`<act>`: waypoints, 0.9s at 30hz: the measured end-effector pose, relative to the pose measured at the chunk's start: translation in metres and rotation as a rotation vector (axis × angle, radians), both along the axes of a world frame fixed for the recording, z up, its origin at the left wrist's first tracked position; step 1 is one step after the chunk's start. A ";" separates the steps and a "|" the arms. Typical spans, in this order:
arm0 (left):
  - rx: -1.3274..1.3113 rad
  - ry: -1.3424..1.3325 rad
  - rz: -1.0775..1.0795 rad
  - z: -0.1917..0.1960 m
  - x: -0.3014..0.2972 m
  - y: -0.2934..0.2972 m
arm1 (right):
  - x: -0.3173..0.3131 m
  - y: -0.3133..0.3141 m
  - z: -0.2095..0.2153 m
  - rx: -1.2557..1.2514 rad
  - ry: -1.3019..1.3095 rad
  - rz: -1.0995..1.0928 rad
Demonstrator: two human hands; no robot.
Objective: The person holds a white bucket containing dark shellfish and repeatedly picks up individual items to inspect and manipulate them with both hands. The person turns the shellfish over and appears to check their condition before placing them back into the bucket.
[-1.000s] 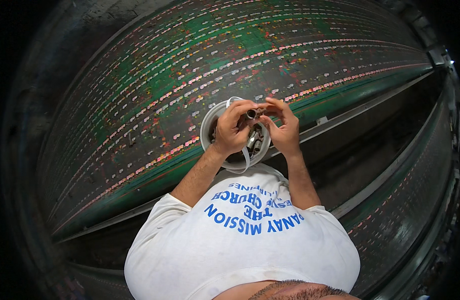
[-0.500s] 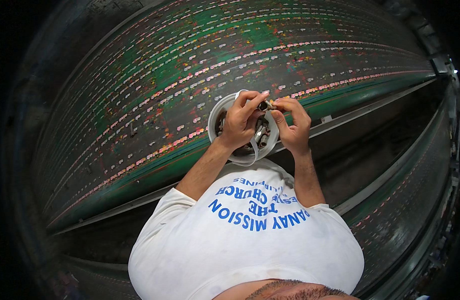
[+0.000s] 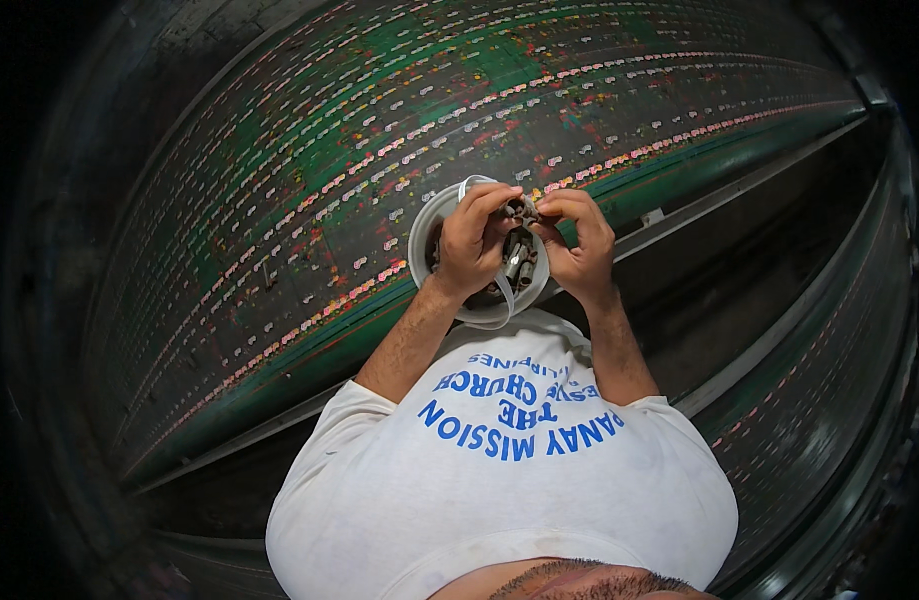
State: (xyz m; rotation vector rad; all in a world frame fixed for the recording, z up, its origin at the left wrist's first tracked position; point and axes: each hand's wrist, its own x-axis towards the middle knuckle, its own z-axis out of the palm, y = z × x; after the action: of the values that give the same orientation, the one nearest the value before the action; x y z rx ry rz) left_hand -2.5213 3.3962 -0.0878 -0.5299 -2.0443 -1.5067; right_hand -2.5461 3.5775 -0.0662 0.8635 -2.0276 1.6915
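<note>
A white bucket (image 3: 419, 225) with a white handle (image 3: 506, 300) stands before me and holds several small dark, tube-like metal pieces (image 3: 520, 262). Over its far right side, my left hand (image 3: 468, 240) is closed, thumb and fingers pinching a small dark tube-like piece (image 3: 520, 209). Facing it is my right hand (image 3: 579, 238), also closed, its fingertips bent together at that piece's right end. Whether the right fingers hold a second, separate piece is hard to make out. My left palm and wrist hide part of the bucket's contents.
A long, dark and green surface (image 3: 309, 180) covered with rows of small pink and white printed shapes stretches beyond the bucket. A pale metal rail (image 3: 719, 195) follows its near edge. Behind me on the right lies a similar printed surface (image 3: 789, 440).
The view has shifted slightly. Both hands stay over the bucket, and the fingers have turned the small piece; my right fingertips now curl closer round its end.
</note>
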 end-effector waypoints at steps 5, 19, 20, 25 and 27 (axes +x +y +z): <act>0.020 0.007 -0.011 0.002 0.000 0.002 | 0.002 0.001 0.002 0.008 -0.017 -0.013; -0.018 -0.005 -0.021 0.000 0.001 0.002 | 0.005 0.001 0.000 -0.009 -0.061 -0.016; -0.016 -0.006 -0.022 0.000 0.002 0.002 | 0.006 0.001 -0.001 -0.024 -0.066 -0.011; -0.017 -0.018 -0.026 -0.001 0.002 0.002 | 0.006 0.002 -0.002 -0.016 -0.050 -0.011; -0.026 -0.024 -0.025 0.000 0.003 0.003 | 0.005 0.008 -0.004 0.043 -0.057 -0.003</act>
State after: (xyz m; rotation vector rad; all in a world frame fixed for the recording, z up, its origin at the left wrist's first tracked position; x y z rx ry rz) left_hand -2.5180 3.3989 -0.0880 -0.5523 -2.0855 -1.5102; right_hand -2.5414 3.5850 -0.0705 0.8344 -2.1085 1.6946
